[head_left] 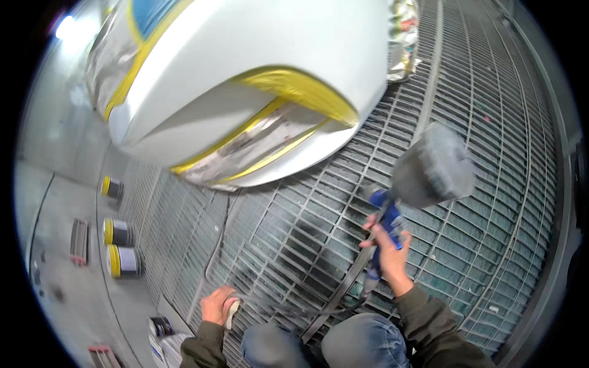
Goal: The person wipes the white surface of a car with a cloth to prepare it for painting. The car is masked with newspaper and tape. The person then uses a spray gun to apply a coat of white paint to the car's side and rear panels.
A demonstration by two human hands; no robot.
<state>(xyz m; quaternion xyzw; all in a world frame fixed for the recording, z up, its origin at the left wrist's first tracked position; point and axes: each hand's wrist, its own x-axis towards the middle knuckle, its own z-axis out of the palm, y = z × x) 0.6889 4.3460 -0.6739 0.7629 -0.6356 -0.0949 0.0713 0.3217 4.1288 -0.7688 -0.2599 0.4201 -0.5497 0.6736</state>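
Observation:
My right hand [394, 254] is closed round the grip of a blue spray gun [388, 218]. A grey, blurred paint cup [434, 168] sits on the gun, tilted to the right. From the bottom of the grip an air hose [294, 305] runs left to my left hand [216, 305], whose fingers are closed on it. A small pale piece, perhaps cloth or paper, [232, 314] shows beside those fingers. Ahead is a white car bumper [294, 43], apart from the gun. Yellow masking tape [294, 89] and crinkled masking film [264, 135] cover its opening.
Metal floor grating [491, 257] lies under me, with my jeans-clad knees [362, 343] at the lower edge. Several cans with yellow rims [114, 260] stand along the left wall [55, 202]. More hose [218, 245] trails toward the bumper. Foil-like covering [402, 43] hangs at the bumper's right.

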